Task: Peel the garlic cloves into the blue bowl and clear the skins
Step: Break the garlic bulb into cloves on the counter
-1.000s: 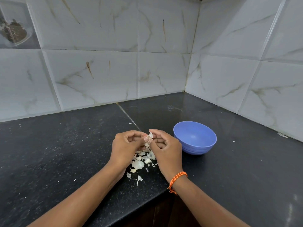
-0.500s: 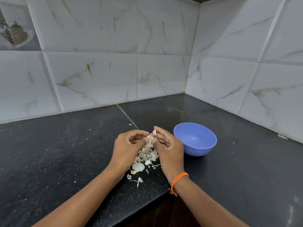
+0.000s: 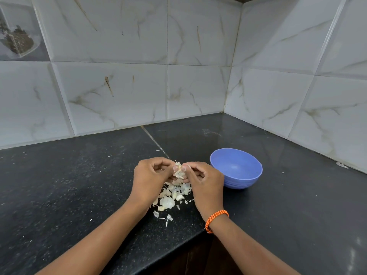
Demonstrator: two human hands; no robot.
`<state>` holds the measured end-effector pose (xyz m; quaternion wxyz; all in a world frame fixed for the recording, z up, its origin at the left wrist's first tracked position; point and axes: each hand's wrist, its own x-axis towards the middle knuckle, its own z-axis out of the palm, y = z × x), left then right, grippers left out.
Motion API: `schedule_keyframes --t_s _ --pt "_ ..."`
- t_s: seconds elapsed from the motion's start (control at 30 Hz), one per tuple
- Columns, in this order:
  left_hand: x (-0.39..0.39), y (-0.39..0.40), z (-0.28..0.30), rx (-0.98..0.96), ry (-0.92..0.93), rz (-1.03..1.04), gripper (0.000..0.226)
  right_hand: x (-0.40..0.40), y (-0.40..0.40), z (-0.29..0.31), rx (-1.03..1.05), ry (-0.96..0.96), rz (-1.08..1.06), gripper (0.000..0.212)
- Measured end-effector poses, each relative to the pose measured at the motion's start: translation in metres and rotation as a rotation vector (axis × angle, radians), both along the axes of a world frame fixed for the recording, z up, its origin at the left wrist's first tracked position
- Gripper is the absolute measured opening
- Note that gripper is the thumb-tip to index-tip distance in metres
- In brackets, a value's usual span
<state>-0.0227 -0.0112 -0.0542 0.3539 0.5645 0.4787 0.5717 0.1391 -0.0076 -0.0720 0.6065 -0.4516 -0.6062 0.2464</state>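
Both hands meet over the black counter. My left hand (image 3: 150,178) and my right hand (image 3: 204,180) pinch one pale garlic clove (image 3: 178,171) between their fingertips, its papery skin partly loose. Directly under the hands lies a heap of white garlic skins and cloves (image 3: 170,197); I cannot tell which pieces are peeled. The blue bowl (image 3: 236,168) stands just right of my right hand, upright, and its visible inside looks empty.
The black granite counter (image 3: 79,185) runs into a tiled wall corner (image 3: 226,108) behind. Its front edge (image 3: 178,247) lies under my wrists. Small skin scraps (image 3: 157,150) lie beyond the hands, and a white scrap (image 3: 342,165) sits by the right wall.
The right hand's fingers spread half a second ago and have curled back onto the clove. Both hands stay in the same spot above the heap.
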Motion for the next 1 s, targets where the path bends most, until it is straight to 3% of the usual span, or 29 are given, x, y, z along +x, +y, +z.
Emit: schedule_keyframes --t_s 0.27,0.33,0.47,0.7,0.87,1.0 --pt "-0.032 0.015 0.012 0.074 0.54 0.218 0.017 0.006 0.003 0.015 0.058 -0.504 0.053 0.034" --pt "-0.04 0.015 0.012 0.034 0.631 0.272 0.015 0.007 0.007 0.022 0.029 -0.61 0.063 0.029" --pt "-0.045 0.01 0.008 -0.025 0.699 0.292 0.021 0.009 0.013 0.03 -0.001 -0.816 0.031 0.022" --pt "-0.033 0.014 0.007 0.016 0.603 0.233 0.017 0.001 0.016 0.032 -0.077 -1.072 0.076 0.014" --pt "-0.021 0.016 -0.001 0.022 0.497 0.165 0.019 -0.002 0.018 0.025 -0.051 -1.019 0.061 0.012" --pt "-0.017 0.009 0.0 0.069 0.386 0.094 0.016 0.01 0.016 0.022 0.001 -0.685 0.082 0.01"
